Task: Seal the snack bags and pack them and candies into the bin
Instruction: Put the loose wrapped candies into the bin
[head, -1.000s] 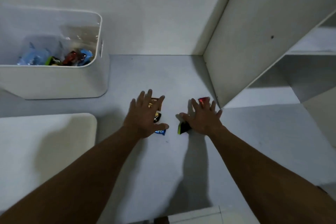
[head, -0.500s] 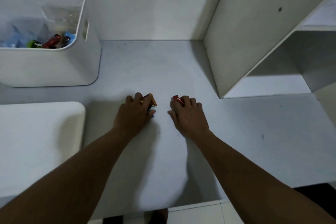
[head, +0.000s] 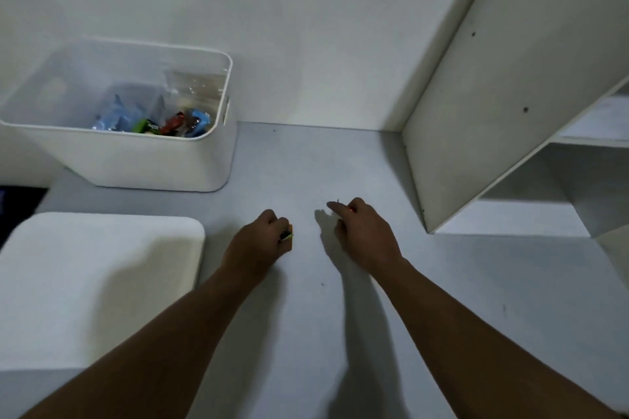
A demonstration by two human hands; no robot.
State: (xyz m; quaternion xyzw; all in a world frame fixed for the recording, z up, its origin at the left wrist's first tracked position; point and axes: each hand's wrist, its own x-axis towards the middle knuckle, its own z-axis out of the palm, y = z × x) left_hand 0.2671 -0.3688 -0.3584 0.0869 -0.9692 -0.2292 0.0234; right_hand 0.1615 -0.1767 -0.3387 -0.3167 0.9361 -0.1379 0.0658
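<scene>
Candies (head: 287, 235) clenched in left hand (head: 262, 241), a red one seemingly pinched in right hand (head: 366, 236), at desk (head: 306, 163), well apart from bin (head: 153, 163). Hazard: overfilled fists shedding wrappers during transfer.

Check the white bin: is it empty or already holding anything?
Partly filled. The bin holds pale blue bags and a few coloured candies low inside, well below its top edge.

2 bare forearms; left hand (head: 258, 241) and right hand (head: 366, 235) bare too
</scene>
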